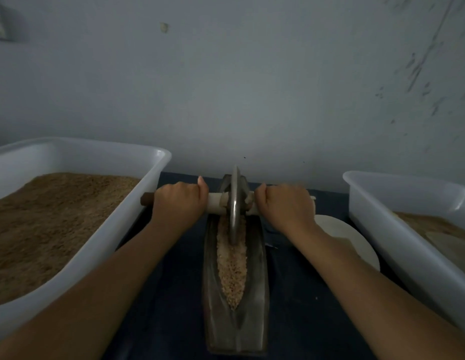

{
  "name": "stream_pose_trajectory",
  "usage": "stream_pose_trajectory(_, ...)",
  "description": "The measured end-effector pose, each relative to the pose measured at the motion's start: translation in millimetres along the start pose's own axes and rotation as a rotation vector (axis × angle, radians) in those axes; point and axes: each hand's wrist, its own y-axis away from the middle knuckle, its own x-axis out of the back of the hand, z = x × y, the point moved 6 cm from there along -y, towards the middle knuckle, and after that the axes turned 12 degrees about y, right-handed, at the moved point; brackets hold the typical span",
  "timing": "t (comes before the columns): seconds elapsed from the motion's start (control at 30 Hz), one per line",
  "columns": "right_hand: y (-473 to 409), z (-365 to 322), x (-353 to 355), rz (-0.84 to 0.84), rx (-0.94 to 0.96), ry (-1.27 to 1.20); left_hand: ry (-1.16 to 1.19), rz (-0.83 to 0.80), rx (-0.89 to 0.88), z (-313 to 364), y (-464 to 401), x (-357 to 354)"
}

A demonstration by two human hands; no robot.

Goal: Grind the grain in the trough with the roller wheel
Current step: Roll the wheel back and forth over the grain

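A long dark metal trough (260, 276) lies lengthwise in front of me on the dark table. Coarse tan grain (232, 266) fills its groove. The metal roller wheel (234, 203) stands on edge in the far part of the trough, its rim down in the grain. A wooden axle handle (215, 201) runs through the wheel's middle. My left hand (178, 201) grips the handle left of the wheel. My right hand (286, 203) grips it on the right side. Both arms are stretched forward.
A large white plastic tub (137, 203) of brown ground grain stands at the left. Another white tub (376, 219) with tan powder stands at the right. A white plate (356, 242) lies partly under my right forearm. A grey wall rises just behind the table.
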Motion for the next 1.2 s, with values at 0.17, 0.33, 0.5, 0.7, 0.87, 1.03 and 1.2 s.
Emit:
stream_pose_trajectory(0.17, 34.4, 1.4, 13.8, -0.077, -0.018, -0.02, -0.021, -0.134, -0.045, 11.1, 22.5, 11.9)
stream_pose_trajectory(0.33, 60.5, -0.7, 34.7, -0.084, 0.018, -0.086, 0.181, 0.057, -0.087, 17.2, 49.6, 38.7)
stream_pose_trajectory(0.5, 75.7, -0.1, 46.5, -0.083, 0.044, -0.133, 0.375, 0.125, -0.058, 18.1, 57.6, 48.2)
stream_pose_trajectory(0.7, 59.6, 0.8, 34.6, -0.069, 0.003, -0.119, 0.142, 0.033, -0.11, 16.9, 49.1, 29.5)
stream_pose_trajectory(0.87, 28.8, 4.6, 7.5, -0.05, -0.054, -0.059, -0.005, 0.04, -0.077, 12.2, 18.1, 21.1)
stream_pose_trajectory(1.03, 0.8, 6.0, -8.3, 0.016, -0.036, -0.075, -0.106, 0.03, -0.063, 1.9, -5.2, 2.0)
stream_pose_trajectory(1.2, 0.2, 8.6, -13.0, -0.046, -0.071, -0.073, -0.129, -0.031, -0.071, 6.5, -13.2, -4.1)
